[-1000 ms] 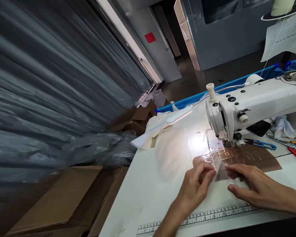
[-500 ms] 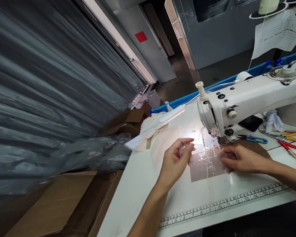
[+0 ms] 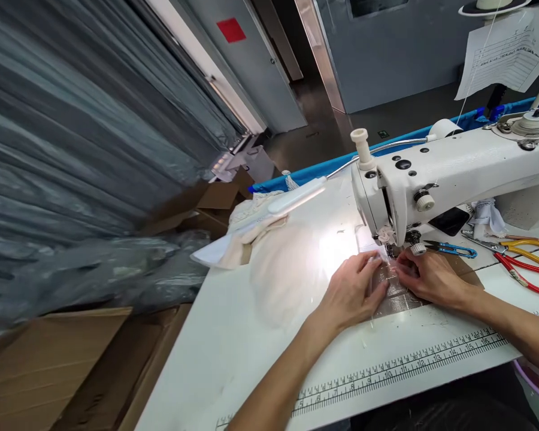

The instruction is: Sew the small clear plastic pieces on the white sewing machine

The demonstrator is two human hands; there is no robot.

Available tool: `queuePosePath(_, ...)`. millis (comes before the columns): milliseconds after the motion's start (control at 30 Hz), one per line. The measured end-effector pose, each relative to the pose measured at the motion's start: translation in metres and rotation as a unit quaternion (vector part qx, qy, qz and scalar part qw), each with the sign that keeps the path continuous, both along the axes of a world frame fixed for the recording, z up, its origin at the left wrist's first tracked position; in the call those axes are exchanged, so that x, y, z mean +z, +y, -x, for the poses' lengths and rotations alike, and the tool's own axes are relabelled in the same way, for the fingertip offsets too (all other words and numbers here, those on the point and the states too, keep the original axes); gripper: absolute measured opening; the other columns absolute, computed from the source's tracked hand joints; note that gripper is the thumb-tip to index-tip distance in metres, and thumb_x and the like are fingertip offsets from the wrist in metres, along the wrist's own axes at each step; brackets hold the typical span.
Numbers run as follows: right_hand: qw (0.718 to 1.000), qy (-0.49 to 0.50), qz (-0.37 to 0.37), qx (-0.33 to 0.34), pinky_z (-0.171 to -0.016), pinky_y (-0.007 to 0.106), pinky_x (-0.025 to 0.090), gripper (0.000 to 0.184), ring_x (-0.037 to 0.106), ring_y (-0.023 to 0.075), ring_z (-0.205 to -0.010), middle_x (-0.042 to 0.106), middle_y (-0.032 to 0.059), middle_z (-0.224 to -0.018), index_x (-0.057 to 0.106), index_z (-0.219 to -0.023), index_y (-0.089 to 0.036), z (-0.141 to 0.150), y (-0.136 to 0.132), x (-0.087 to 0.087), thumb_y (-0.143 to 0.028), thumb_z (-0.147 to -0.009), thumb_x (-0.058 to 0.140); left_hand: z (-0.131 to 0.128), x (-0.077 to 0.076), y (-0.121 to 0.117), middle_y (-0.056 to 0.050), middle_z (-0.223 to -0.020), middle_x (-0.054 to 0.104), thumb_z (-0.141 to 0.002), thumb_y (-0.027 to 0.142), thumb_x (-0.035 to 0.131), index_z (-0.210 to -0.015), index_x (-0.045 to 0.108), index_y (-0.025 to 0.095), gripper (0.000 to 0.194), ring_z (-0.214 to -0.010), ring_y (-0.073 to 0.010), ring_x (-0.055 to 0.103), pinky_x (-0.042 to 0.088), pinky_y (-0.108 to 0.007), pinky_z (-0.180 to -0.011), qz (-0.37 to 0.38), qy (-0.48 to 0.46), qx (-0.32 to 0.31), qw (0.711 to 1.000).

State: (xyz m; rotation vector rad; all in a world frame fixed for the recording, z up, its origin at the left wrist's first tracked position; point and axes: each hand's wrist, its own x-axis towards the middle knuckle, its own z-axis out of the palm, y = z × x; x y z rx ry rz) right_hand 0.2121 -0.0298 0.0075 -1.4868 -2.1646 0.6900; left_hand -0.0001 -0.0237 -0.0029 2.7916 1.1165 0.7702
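My left hand (image 3: pixel 354 290) lies at the left of the needle, index finger and thumb apart, the index fingertip on the edge of a small white cloth piece (image 3: pixel 372 242). Bent and pressed together, the fingers of my right hand (image 3: pixel 431 276) pinch the cloth's near right edge, close to the presser foot (image 3: pixel 390 250). Part of the cloth is hidden by my fingers. Beneath both hands is a brown plate (image 3: pixel 399 304) with a shiny clear covering. Above them stands the white sewing machine (image 3: pixel 467 170), its lamp lighting the table at the left.
Blue thread snips (image 3: pixel 451 249), red-handled scissors (image 3: pixel 527 275) and a yellow-handled tool (image 3: pixel 532 245) lie at the right. Folded white cloth (image 3: pixel 224 248) sits on the table's far left edge. A printed ruler (image 3: pixel 386 380) runs along the front. Cardboard boxes (image 3: pixel 54 365) stand at the left.
My left hand has moved right, in to the cloth beside the needle. My right hand has come slightly closer to the presser foot. The view has shifted a little.
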Motion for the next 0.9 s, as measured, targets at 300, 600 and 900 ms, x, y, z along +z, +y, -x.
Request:
queuePosePath(300, 0.992, -0.053, -0.102, 0.057, -0.066, 0.031, 0.046, 0.020, 0.063, 0.0192, -0.075, 0.070, 0.0095, -0.097, 0.065, -0.101, -0.019, 0.003, -0.009, -0.017, -0.023, -0.094, 0.047, 0.000, -0.008, 0.004, -0.017, -0.123, 0.060, -0.095, 0.028, 0.056, -0.129, 0.046, 0.017, 0.038, -0.114, -0.0297, 0.060, 0.057, -0.049, -0.091, -0.082, -0.029, 0.005, 0.996)
queuePosePath(600, 0.995, 0.016, 0.007, 0.097, -0.063, 0.028, 0.044, 0.025, 0.059, 0.0148, -0.066, 0.068, 0.0039, -0.079, 0.070, -0.104, -0.018, -0.007, 0.000, 0.009, -0.023, -0.089, 0.050, -0.008, -0.008, 0.000, -0.007, -0.098, 0.070, -0.100, 0.015, 0.042, -0.105, 0.060, 0.016, 0.019, -0.085, -0.0163, 0.067, 0.060, -0.033, -0.074, -0.040, -0.019, -0.068, 0.997)
queuePosePath(900, 0.997, -0.037, -0.003, 0.070, -0.059, 0.027, 0.041, 0.034, 0.058, 0.0157, -0.065, 0.067, 0.0049, -0.078, 0.072, -0.111, -0.019, -0.014, 0.005, 0.013, -0.022, -0.093, 0.044, -0.004, -0.008, 0.001, -0.004, -0.101, 0.070, -0.101, 0.020, 0.043, -0.096, 0.066, 0.021, 0.024, -0.092, -0.0150, 0.068, 0.058, -0.044, -0.093, -0.051, 0.004, -0.086, 0.995)
